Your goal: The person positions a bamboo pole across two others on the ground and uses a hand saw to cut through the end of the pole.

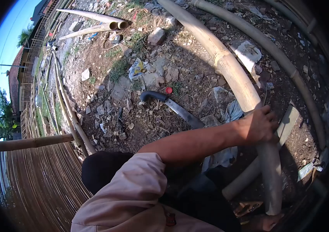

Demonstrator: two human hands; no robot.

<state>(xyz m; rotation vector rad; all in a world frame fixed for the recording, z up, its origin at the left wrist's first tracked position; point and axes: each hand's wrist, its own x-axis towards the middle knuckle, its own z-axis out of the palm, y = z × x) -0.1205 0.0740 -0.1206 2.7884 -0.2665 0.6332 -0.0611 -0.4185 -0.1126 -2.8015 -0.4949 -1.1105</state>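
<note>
My left hand (259, 123) is wrapped round a thick bamboo pole (245, 86), below a pale joint ring. The pole runs from the top of the view down to the lower right. At its lower end is my right hand (267, 223), fingers curled against the pole and partly hidden by it. Close to that hand lies a brown wooden piece with holes (247, 208), like a saw handle. Another bamboo piece (242, 178) crosses underneath the pole at an angle. A machete (182, 113) with a black handle lies on the ground, left of my left forearm.
A second long bamboo pole (267, 40) curves along the right. Two cut poles (95, 29) lie at the upper left, with thin poles (66, 98) below them. Rubble, a pale stone (247, 54), a red cap (168, 90) and chips litter the ground. A slatted bamboo panel (37, 174) stands lower left.
</note>
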